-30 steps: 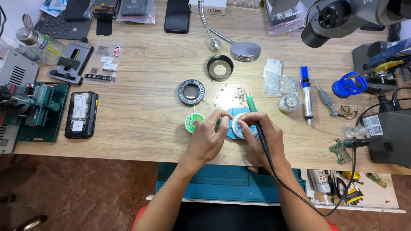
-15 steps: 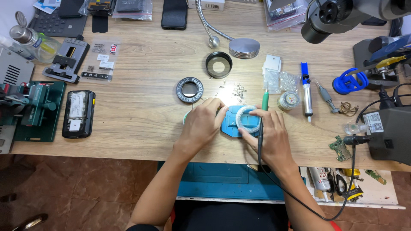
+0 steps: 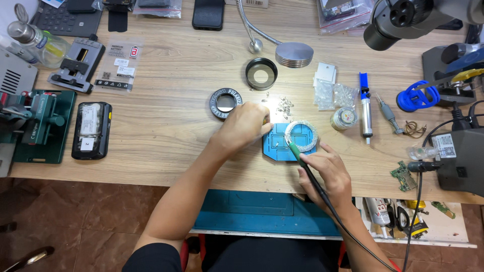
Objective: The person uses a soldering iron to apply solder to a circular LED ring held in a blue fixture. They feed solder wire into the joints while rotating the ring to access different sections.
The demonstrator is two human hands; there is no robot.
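The wooden counter (image 3: 166,121) carries everything, with a green vise (image 3: 38,123) and a black handheld device (image 3: 91,130) lying well apart to the left. Near the middle sits a blue work mat (image 3: 282,146), a white ring (image 3: 301,135) resting on its upper right part. The left hand (image 3: 247,125) lies curled at the mat's left edge, fingertips pinched on something too small to tell. The right hand (image 3: 325,174) grips a soldering iron (image 3: 302,163) like a pen, its green tip just at the ring's lower rim. A black ring (image 3: 225,102) lies just beyond the left hand.
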